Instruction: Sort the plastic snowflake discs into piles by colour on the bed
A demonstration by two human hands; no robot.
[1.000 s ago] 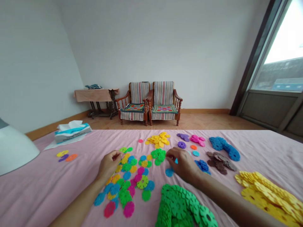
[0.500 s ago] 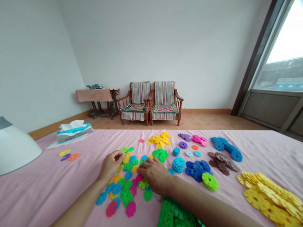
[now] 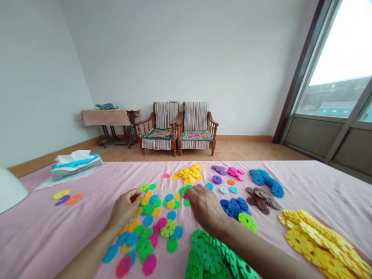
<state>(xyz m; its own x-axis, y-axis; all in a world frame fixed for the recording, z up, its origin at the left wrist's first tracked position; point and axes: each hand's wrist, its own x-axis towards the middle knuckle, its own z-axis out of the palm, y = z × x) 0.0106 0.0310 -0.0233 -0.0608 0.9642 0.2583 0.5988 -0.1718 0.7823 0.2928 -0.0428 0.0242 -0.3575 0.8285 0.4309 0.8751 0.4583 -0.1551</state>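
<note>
My left hand (image 3: 125,208) is closed in a pinch at the left edge of a loose spread of flower-shaped plastic discs; a bit of red, seemingly a red disc (image 3: 133,199), shows between its fingers. My right hand (image 3: 205,206) hovers palm down with curled fingers by the small green discs (image 3: 183,190). A speck of pink shows near its fingertips, but what they grip is hidden. Between and below the hands lie mixed discs, among them a lime green disc (image 3: 167,229), a magenta disc (image 3: 149,264) and a red disc (image 3: 124,266).
Sorted heaps include yellow (image 3: 188,173), purple (image 3: 218,170), pink (image 3: 235,173), blue (image 3: 264,181), brown (image 3: 262,200) and large yellow discs (image 3: 322,240). A big green heap (image 3: 210,257) lies under my right forearm. At left are a tissue box (image 3: 76,167) and a white rounded object (image 3: 11,190).
My right hand has moved from the mixed discs towards the small green ones, uncovering the lime green disc. My left hand stays pinched beside the spread. The view has swung slightly right.
</note>
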